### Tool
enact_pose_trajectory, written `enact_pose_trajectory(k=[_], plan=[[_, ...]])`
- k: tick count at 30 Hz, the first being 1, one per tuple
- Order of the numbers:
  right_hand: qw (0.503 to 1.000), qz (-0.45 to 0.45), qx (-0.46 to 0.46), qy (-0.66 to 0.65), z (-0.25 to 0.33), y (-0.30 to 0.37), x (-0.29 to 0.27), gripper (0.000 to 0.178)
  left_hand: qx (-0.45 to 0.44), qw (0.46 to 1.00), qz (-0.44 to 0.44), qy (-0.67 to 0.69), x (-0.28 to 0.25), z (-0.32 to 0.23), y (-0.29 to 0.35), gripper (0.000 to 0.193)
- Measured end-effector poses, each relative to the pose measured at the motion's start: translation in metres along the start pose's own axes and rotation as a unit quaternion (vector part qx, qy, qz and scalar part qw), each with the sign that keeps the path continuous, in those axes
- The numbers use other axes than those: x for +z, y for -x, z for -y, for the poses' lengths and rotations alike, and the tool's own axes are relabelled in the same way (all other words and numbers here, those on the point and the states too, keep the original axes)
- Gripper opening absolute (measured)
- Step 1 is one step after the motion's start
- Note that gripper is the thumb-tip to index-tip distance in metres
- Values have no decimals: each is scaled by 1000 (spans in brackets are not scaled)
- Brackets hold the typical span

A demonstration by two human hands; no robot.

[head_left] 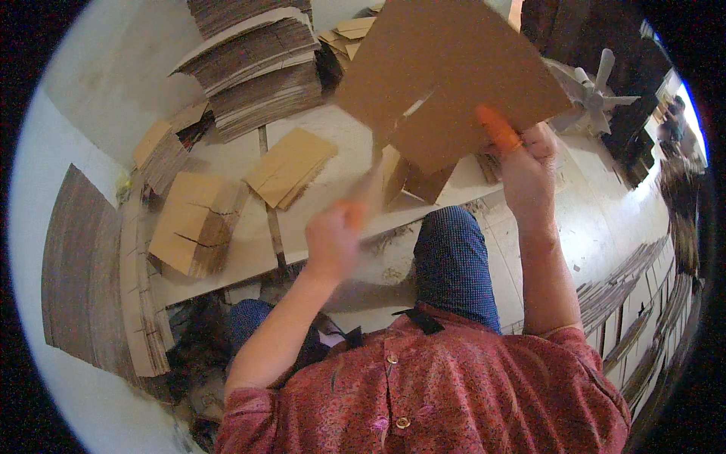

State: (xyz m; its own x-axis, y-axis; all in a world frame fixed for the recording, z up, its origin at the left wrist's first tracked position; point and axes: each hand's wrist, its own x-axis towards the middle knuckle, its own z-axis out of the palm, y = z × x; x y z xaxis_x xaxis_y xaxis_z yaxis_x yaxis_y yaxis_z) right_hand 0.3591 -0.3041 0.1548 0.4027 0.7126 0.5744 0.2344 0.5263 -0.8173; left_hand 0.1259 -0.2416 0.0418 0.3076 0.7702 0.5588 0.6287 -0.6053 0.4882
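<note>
My right hand (527,157), with an orange cover on its thumb, grips the lower right edge of a brown cardboard sheet (454,68) and holds it up tilted above the table. A slit of light shows through the sheet near its lower left. Just below that part, my left hand (334,234) is closed and smeared by motion, with some orange at its fingertips. A thin blurred shape rises from it toward the sheet; what it is I cannot make out. Behind the sheet's lower corner stands a small folded cardboard piece (423,183).
On the pale table (325,140) lie a cardboard stack (291,163) and a creased stack (198,219) at the left. Tall piles of cardboard sheets (265,83) stand behind. A white fan (597,94) is at the back right. More cardboard (83,272) leans at the left wall.
</note>
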Motion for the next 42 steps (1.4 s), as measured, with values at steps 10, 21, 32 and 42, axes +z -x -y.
enact_pose_trajectory(k=[10, 21, 32, 42], plan=[[977, 162, 42, 133, -36, 39, 24, 11, 9, 991, -10, 134, -8, -1, 10, 13], [940, 202, 27, 274, -65, 72, 30, 29, -71, 966, 12, 247, -10, 2, 11, 35], [911, 242, 333, -11, -51, 25, 31, 49, -60, 916, 165, 361, 17, -49, -17, 58], [969, -5, -45, 244, -20, 11, -34, 33, 60, 968, 146, 197, 30, -6, 2, 68]])
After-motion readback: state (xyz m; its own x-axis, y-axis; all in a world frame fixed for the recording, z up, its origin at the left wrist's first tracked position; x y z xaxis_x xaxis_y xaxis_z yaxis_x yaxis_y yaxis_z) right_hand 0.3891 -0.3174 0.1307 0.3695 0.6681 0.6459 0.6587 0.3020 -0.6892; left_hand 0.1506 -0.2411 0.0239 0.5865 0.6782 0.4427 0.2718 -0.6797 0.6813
